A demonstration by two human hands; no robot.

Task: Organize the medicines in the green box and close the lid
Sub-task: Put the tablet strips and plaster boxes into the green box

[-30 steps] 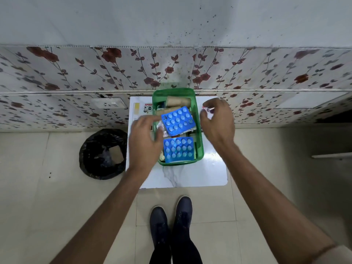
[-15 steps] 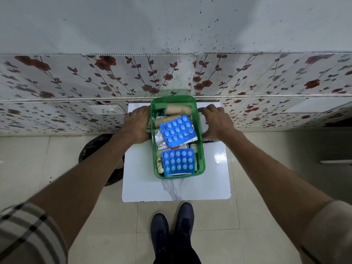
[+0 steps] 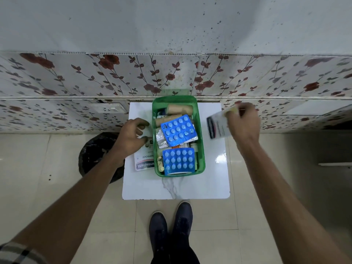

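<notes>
The open green box [image 3: 201, 141] stands on a small white table [image 3: 177, 185]. Inside lie two blue blister packs [image 3: 178, 130] [image 3: 178, 160], two tan bandage rolls [image 3: 180, 109], a silver foil strip [image 3: 161, 139] and other small items. To the right of the box, above the table, my right hand [image 3: 242, 121] holds up a white medicine carton [image 3: 217, 125]. My left hand [image 3: 132, 137] rests, fingers curled, on the top of a flat white plaster packet [image 3: 144, 162] lying left of the box. No lid is visible.
A black bin bag [image 3: 95, 153] stands on the floor left of the table. A flower-patterned wall panel with a socket [image 3: 108, 108] runs just behind the table. My dark shoes [image 3: 171, 227] are on the tiled floor in front.
My right hand has come away from the box's right side and lifted a white carton. My left hand has slid down from the box's far left edge onto the packet.
</notes>
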